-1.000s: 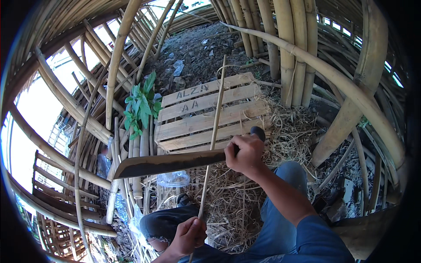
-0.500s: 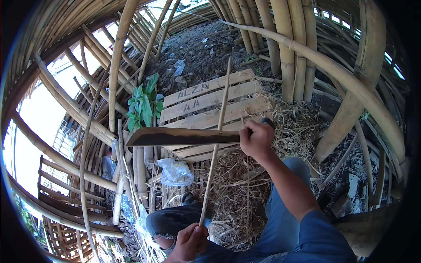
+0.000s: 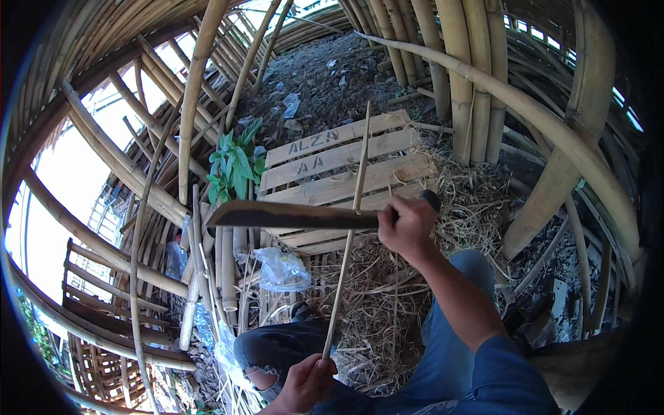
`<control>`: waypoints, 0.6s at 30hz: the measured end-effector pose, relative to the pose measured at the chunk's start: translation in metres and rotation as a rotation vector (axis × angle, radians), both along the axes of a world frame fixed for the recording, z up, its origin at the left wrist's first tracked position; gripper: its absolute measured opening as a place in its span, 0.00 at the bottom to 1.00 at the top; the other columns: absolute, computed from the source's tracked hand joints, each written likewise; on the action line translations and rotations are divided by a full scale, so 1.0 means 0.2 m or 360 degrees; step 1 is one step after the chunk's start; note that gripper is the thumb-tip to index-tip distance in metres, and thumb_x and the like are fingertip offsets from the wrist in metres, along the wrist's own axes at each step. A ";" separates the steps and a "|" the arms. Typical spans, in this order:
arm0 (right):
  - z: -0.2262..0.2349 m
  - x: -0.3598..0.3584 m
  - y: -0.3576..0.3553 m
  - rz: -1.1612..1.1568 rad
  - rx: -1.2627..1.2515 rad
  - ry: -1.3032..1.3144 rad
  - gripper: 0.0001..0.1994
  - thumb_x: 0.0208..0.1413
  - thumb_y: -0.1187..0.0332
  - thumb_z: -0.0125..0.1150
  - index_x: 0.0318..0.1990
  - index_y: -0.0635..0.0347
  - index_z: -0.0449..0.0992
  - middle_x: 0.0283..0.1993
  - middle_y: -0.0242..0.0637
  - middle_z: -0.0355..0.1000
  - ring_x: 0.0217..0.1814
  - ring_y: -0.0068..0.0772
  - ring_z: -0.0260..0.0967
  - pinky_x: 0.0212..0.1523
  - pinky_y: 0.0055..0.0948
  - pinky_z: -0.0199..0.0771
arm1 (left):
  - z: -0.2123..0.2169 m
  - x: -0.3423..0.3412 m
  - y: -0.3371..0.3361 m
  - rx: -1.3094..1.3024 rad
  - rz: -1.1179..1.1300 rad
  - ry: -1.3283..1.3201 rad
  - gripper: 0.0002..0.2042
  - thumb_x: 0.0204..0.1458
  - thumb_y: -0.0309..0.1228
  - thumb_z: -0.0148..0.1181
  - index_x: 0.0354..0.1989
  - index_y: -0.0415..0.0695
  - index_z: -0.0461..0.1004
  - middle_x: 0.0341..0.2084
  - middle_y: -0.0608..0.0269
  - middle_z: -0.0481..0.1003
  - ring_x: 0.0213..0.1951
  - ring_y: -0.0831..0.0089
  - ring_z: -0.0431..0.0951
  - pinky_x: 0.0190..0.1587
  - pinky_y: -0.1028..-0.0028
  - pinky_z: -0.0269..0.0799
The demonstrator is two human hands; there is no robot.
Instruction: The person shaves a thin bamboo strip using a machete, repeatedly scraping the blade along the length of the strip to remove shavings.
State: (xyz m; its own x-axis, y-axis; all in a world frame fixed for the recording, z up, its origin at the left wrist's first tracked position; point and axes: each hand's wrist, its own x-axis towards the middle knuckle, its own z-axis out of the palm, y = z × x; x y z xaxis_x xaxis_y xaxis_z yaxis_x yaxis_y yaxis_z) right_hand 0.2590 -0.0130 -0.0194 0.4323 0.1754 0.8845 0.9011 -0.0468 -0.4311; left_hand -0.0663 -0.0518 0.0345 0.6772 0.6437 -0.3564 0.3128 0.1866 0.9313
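Head view, bamboo strip [image 3: 339,297] slanting up and rightward, upper part over the slatted wooden panel [image 3: 304,192], left hand [image 3: 309,382] clenched around its lower part, machete [image 3: 297,216] crossing it nearly level, pointing leftward, right hand [image 3: 408,223] fisted on the handle [image 3: 430,199], clear plastic bag [image 3: 282,270] near the panel, contents unclear.

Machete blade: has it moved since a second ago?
Yes: the machete blade has moved upward in view, from mostly below the slatted wooden panel to across its lower part.
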 end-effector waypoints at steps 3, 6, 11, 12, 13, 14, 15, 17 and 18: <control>0.03 -0.12 -0.02 0.0229 -0.0124 -0.0070 0.08 0.39 0.71 0.55 0.14 0.59 0.67 0.11 0.40 0.63 0.13 0.39 0.64 0.17 0.34 0.60 | -0.01 -0.03 -0.01 -0.0075 0.0031 -0.0019 0.16 0.63 0.42 0.43 0.29 0.44 0.65 0.15 0.74 0.60 0.16 0.84 0.58 0.19 0.81 0.53; 0.03 0.00 0.01 0.0173 -0.0082 0.0086 0.09 0.41 0.72 0.55 0.13 0.59 0.67 0.11 0.40 0.62 0.11 0.37 0.62 0.15 0.33 0.58 | -0.05 -0.11 -0.04 -0.0121 0.0078 -0.0074 0.16 0.63 0.42 0.44 0.29 0.44 0.66 0.15 0.73 0.61 0.16 0.84 0.59 0.18 0.81 0.53; -0.03 0.04 -0.02 0.0039 -0.0028 0.0196 0.12 0.41 0.71 0.55 0.11 0.59 0.63 0.08 0.39 0.59 0.08 0.37 0.58 0.13 0.33 0.58 | -0.04 -0.10 -0.05 -0.0124 -0.0001 -0.0071 0.16 0.63 0.42 0.44 0.29 0.44 0.66 0.15 0.72 0.61 0.15 0.83 0.58 0.16 0.81 0.52; -0.05 0.00 0.01 0.0060 -0.0071 0.0149 0.11 0.41 0.71 0.55 0.12 0.59 0.64 0.08 0.39 0.60 0.09 0.37 0.60 0.14 0.34 0.58 | -0.05 -0.10 -0.05 -0.0163 0.0024 -0.0045 0.16 0.63 0.42 0.44 0.29 0.44 0.66 0.15 0.72 0.61 0.15 0.83 0.58 0.16 0.81 0.52; -0.04 -0.05 0.02 0.0073 -0.0058 0.0147 0.11 0.41 0.71 0.55 0.12 0.59 0.64 0.08 0.39 0.60 0.09 0.37 0.60 0.14 0.34 0.58 | -0.05 -0.11 -0.04 -0.0198 0.0053 -0.0011 0.16 0.63 0.43 0.44 0.29 0.44 0.65 0.15 0.72 0.61 0.15 0.83 0.58 0.16 0.81 0.53; -0.01 -0.09 0.03 0.0161 -0.0048 0.0017 0.11 0.40 0.70 0.55 0.12 0.58 0.64 0.09 0.38 0.60 0.09 0.37 0.60 0.14 0.34 0.58 | -0.05 -0.11 -0.04 -0.0184 0.0066 -0.0013 0.16 0.63 0.43 0.44 0.29 0.44 0.65 0.15 0.72 0.61 0.15 0.83 0.58 0.16 0.81 0.53; 0.01 -0.11 0.01 0.0227 -0.0054 -0.0116 0.11 0.40 0.70 0.55 0.11 0.58 0.64 0.09 0.38 0.61 0.10 0.38 0.61 0.14 0.34 0.58 | -0.05 -0.12 -0.05 -0.0201 0.0081 -0.0012 0.16 0.63 0.42 0.44 0.29 0.44 0.65 0.15 0.72 0.61 0.15 0.83 0.59 0.16 0.81 0.53; 0.03 -0.06 0.02 0.0248 0.0005 -0.0145 0.11 0.40 0.71 0.54 0.11 0.57 0.63 0.09 0.38 0.60 0.09 0.37 0.60 0.14 0.34 0.57 | -0.05 -0.15 -0.06 -0.0218 0.0094 -0.0012 0.16 0.63 0.42 0.44 0.29 0.44 0.65 0.15 0.72 0.61 0.15 0.83 0.59 0.16 0.81 0.53; 0.02 0.02 0.01 0.0098 -0.0069 0.0062 0.10 0.42 0.71 0.54 0.12 0.57 0.65 0.09 0.39 0.60 0.10 0.38 0.60 0.14 0.33 0.56 | -0.04 -0.18 -0.07 -0.0240 0.0090 0.0027 0.15 0.64 0.41 0.43 0.29 0.44 0.65 0.15 0.73 0.61 0.15 0.83 0.59 0.16 0.81 0.53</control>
State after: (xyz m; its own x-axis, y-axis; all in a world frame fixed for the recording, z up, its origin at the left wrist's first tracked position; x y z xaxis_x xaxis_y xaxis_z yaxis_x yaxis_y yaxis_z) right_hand 0.2620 -0.0118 -0.0145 0.4533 0.2405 0.8583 0.8855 -0.0113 -0.4645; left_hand -0.1019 -0.0660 0.0259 0.6345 0.6190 -0.4629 0.3134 0.3414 0.8861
